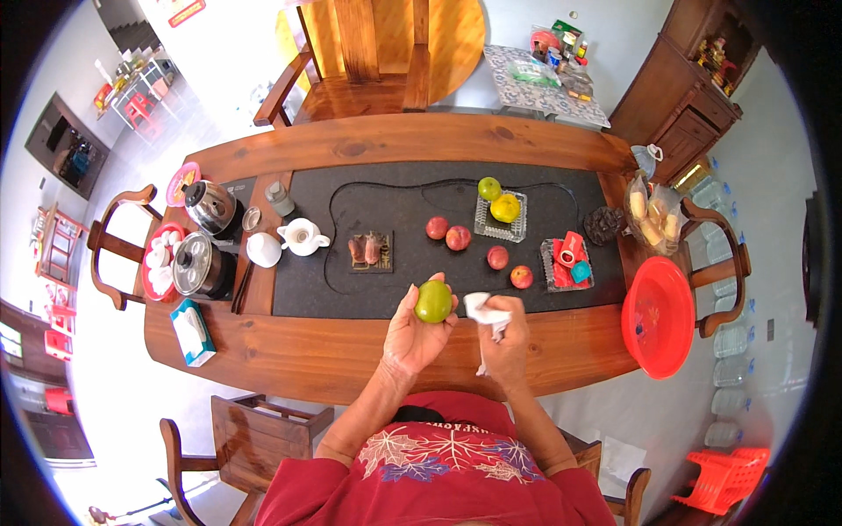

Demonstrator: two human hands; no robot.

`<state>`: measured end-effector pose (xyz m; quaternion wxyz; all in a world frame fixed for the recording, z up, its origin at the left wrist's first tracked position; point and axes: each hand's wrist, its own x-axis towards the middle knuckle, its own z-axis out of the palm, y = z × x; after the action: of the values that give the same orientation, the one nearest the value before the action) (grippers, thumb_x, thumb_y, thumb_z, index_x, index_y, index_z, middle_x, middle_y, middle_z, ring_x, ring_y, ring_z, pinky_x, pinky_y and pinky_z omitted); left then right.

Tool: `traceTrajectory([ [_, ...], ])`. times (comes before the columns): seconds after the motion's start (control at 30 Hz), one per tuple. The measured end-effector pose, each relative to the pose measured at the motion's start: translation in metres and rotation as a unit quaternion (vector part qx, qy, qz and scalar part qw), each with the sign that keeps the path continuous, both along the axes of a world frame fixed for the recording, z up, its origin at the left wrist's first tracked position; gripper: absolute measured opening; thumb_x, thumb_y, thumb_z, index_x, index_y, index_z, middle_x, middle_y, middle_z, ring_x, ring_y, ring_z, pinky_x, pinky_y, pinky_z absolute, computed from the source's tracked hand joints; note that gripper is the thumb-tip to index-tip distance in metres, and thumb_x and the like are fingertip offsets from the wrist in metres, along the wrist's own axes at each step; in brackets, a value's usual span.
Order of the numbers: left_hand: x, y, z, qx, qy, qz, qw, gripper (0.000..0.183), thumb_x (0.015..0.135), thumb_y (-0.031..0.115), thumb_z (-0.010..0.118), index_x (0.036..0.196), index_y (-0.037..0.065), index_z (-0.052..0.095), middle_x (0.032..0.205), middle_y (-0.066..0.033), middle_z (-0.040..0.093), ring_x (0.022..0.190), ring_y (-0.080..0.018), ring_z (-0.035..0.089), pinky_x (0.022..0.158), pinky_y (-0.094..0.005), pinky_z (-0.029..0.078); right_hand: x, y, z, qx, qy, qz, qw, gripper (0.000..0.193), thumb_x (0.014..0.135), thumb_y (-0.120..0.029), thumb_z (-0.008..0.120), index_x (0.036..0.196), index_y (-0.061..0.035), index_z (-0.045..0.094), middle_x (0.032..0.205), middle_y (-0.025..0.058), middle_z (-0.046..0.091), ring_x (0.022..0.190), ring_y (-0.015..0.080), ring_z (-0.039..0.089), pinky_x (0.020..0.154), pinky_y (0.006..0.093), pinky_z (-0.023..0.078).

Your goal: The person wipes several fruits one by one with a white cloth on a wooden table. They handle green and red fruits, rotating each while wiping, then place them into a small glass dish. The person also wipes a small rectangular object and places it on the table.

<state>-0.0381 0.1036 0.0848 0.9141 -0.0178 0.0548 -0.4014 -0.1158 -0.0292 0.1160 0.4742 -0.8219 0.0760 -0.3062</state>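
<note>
My left hand (412,337) is closed round a smooth green round fruit (433,302), held up over the table's near edge. Just to its right, my right hand (505,344) grips a crumpled white tissue (488,311), one end hanging below the fist. The tissue and the fruit are apart. Beyond my hands, several red plum-like fruits (458,238) lie on the black table inlay. A square glass dish (514,233) holds a yellow-green fruit (505,208) and a smaller green one (489,188). A second glass dish (553,279) contains red and blue packets.
On the left stand a kettle (210,209), a lidded pot (198,265), a white teapot (303,237) and a tissue box (193,333). A red basin (660,317) overhangs the right edge near a bag of bread-like pieces (653,215). A black cord (331,219) crosses the inlay.
</note>
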Motion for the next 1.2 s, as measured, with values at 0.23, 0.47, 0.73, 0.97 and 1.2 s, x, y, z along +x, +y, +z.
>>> traceTrajectory([
  [0.23, -0.008, -0.005, 0.005, 0.101, 0.038, -0.06, 0.992, 0.034, 0.091, 0.031, 0.055, 0.112, 0.004, 0.055, 0.111, -0.0122, 0.06, 0.105, -0.0263, 0.057, 0.095, -0.0422, 0.046, 0.004, 0.02, 0.02, -0.136, -0.051, 0.084, 0.986, 0.042, 0.065, -0.002, 0.069, 0.106, -0.0108, 0.061, 0.098, 0.0118, 0.052, 0.089, 0.0307, 0.054, 0.076, 0.0392, 0.046],
  [0.47, -0.011, -0.008, 0.026, 0.171, -0.146, -0.006, 0.974, 0.044, 0.088, 0.037, 0.06, 0.121, 0.009, 0.05, 0.116, -0.0033, 0.057, 0.103, -0.0138, 0.053, 0.077, -0.0265, 0.043, 0.019, 0.0, 0.016, 0.019, -0.017, 0.035, 0.999, 0.03, 0.077, 0.003, 0.061, 0.106, -0.0036, 0.059, 0.095, 0.0131, 0.055, 0.087, 0.0285, 0.056, 0.075, 0.0349, 0.046],
  [0.73, -0.002, -0.003, 0.0, 0.16, -0.039, 0.039, 0.986, 0.028, 0.094, 0.035, 0.05, 0.097, 0.01, 0.06, 0.099, -0.0092, 0.061, 0.094, -0.0219, 0.06, 0.084, -0.0393, 0.051, 0.004, 0.016, 0.019, -0.027, -0.024, 0.137, 0.99, 0.032, 0.069, 0.004, 0.066, 0.1, -0.0061, 0.062, 0.097, 0.0098, 0.055, 0.088, 0.0254, 0.056, 0.076, 0.033, 0.046],
  [0.97, -0.001, 0.001, -0.01, 0.23, -0.151, 0.006, 0.961, 0.031, 0.096, 0.039, 0.045, 0.098, 0.009, 0.056, 0.092, -0.006, 0.057, 0.086, -0.0183, 0.058, 0.08, -0.0374, 0.051, 0.017, 0.019, 0.032, -0.105, -0.036, 0.172, 0.979, 0.041, 0.067, -0.003, 0.069, 0.106, -0.0138, 0.065, 0.093, 0.0082, 0.053, 0.086, 0.0285, 0.053, 0.077, 0.0378, 0.045],
  [1.2, 0.0, -0.004, 0.006, 0.214, -0.084, -0.008, 0.973, 0.04, 0.096, 0.046, 0.04, 0.111, 0.012, 0.054, 0.106, -0.0049, 0.06, 0.1, -0.0193, 0.058, 0.086, -0.0366, 0.049, 0.025, 0.011, 0.011, 0.095, 0.065, 0.111, 0.987, 0.023, 0.085, -0.004, 0.056, 0.107, -0.0014, 0.061, 0.098, 0.0111, 0.055, 0.091, 0.0277, 0.055, 0.076, 0.0348, 0.045],
])
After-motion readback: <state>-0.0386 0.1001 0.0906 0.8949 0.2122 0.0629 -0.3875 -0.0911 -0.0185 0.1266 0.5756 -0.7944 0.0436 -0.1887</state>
